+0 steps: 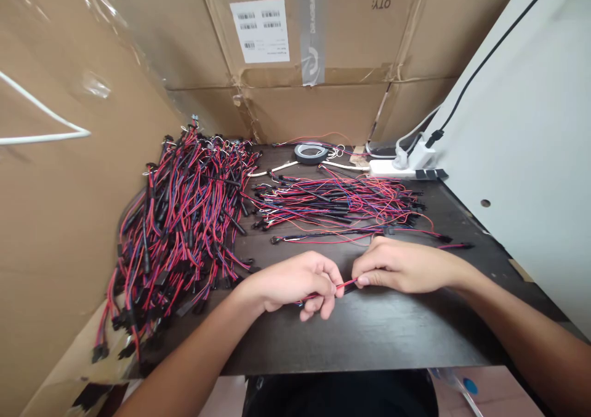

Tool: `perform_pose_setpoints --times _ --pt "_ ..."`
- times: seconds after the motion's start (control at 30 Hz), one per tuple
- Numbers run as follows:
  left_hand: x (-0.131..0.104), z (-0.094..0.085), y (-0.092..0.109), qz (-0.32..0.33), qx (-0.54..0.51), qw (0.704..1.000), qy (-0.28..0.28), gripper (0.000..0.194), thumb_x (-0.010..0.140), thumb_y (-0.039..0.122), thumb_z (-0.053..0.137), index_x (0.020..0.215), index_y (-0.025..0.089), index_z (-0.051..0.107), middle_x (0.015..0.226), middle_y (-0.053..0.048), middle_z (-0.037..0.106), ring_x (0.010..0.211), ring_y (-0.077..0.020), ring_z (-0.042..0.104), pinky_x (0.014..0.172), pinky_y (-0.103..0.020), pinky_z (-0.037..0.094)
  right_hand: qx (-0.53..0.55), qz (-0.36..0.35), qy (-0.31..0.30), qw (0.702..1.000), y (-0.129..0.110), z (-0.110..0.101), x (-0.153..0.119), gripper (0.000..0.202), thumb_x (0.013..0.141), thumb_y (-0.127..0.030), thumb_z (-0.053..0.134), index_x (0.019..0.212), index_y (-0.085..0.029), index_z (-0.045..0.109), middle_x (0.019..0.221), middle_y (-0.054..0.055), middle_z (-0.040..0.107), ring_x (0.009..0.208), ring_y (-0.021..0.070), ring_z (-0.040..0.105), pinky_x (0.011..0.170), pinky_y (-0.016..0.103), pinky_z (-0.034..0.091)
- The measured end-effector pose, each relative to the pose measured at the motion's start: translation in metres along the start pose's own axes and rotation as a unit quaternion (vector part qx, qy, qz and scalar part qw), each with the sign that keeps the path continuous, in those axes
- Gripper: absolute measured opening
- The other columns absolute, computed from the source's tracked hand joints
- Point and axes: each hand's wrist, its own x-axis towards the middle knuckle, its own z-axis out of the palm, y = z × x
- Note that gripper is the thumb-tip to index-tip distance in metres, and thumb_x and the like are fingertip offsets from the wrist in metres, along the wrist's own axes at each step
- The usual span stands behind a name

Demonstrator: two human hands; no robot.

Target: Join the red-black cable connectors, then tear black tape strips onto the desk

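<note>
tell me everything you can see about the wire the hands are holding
The wire is a thin red lead, seemingly paired with a darker strand. It runs almost level just above the dark table. The left hand pinches one end and the right hand the other, so only a short stretch shows between the fingers. A dark piece, perhaps a connector, sits at the right hand's fingertips.
</note>
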Motion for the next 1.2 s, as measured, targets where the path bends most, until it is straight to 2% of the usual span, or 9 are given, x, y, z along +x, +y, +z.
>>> perform_pose_setpoints --times 0.17,0.4,0.53,0.6,0.73,0.87,0.97,1.2 --pt "0.0 0.0 0.001 -0.007 -0.017 1.0 -0.008 0.013 0.061 0.021 0.057 0.071 0.013 0.057 0.049 -0.002 0.06 0.03 -0.006 0.039 0.029 -0.014 0.036 0.001 0.01 0.003 1.0 -0.003 -0.002 0.0 0.027 0.097 -0.025 0.044 0.088 -0.015 0.067 0.078 0.003 0.068 0.073 0.0143 0.057 0.077 0.027 0.037" --pt "0.004 0.0 -0.002 -0.011 -0.051 0.997 -0.056 0.016 0.061 0.017 0.052 0.075 0.012 0.059 0.052 -0.005 0.064 0.032 -0.0125 0.053 0.03 -0.015 0.039 -0.008 0.005 0.001 1.0 -0.005 -0.001 0.0 0.023 0.094 -0.017 0.047 0.085 -0.015 0.068 0.077 0.003 0.069 0.071 0.0139 0.057 0.075 0.026 0.038" --pt "0.006 0.002 -0.005 -0.023 -0.07 0.994 -0.082 0.017 0.071 0.023 0.059 0.083 0.011 0.061 0.057 -0.007 0.066 0.037 -0.0154 0.059 0.035 -0.018 0.045 -0.013 -0.006 -0.008 1.0 -0.006 0.003 0.002 0.022 0.094 -0.016 0.048 0.089 -0.015 0.069 0.077 0.003 0.069 0.069 0.0134 0.057 0.073 0.025 0.038" --pt "0.007 0.004 -0.007 -0.027 -0.074 0.994 -0.078 0.023 0.075 0.032 0.064 0.08 0.01 0.062 0.058 -0.008 0.066 0.039 -0.0154 0.06 0.037 -0.02 0.048 -0.017 -0.01 -0.011 1.0 -0.006 0.006 0.004 0.023 0.094 -0.015 0.047 0.086 -0.016 0.069 0.076 0.002 0.068 0.069 0.013 0.057 0.074 0.025 0.039" --pt "0.011 0.005 -0.011 -0.015 -0.09 0.994 -0.055 0.033 0.073 0.041 0.071 0.071 0.009 0.062 0.057 -0.009 0.066 0.04 -0.0151 0.06 0.037 -0.019 0.048 -0.043 -0.005 0.005 0.999 -0.006 0.009 0.007 0.022 0.093 -0.013 0.049 0.082 -0.016 0.068 0.07 0.001 0.065 0.068 0.0136 0.056 0.074 0.025 0.039" --pt "0.013 0.005 -0.014 -0.005 -0.097 0.994 -0.045 0.033 0.071 0.04 0.073 0.069 0.009 0.061 0.056 -0.008 0.066 0.038 -0.0146 0.059 0.036 -0.019 0.047 -0.032 -0.01 0.001 0.999 -0.004 0.005 0.005 0.019 0.093 -0.012 0.05 0.086 -0.015 0.068 0.074 0.003 0.067 0.067 0.0129 0.056 0.068 0.023 0.039" --pt "0.014 0.007 -0.016 -0.008 -0.098 0.994 -0.05 0.031 0.07 0.037 0.073 0.069 0.008 0.061 0.056 -0.008 0.065 0.038 -0.0149 0.059 0.035 -0.02 0.047 -0.008 -0.026 -0.012 1.0 -0.001 0.001 0.002 0.019 0.094 -0.015 0.051 0.086 -0.014 0.068 0.079 0.004 0.069 0.07 0.0128 0.059 0.069 0.022 0.04" --pt "0.013 0.009 -0.016 0.017 -0.097 0.995 -0.018 0.03 0.07 0.037 0.07 0.066 0.009 0.061 0.052 -0.007 0.064 0.033 -0.0132 0.055 0.032 -0.018 0.044 0.022 -0.053 -0.01 0.998 0.009 -0.009 -0.003 0.025 0.097 -0.02 0.046 0.087 -0.013 0.068 0.078 0.005 0.069 0.07 0.0123 0.06 0.071 0.023 0.042"
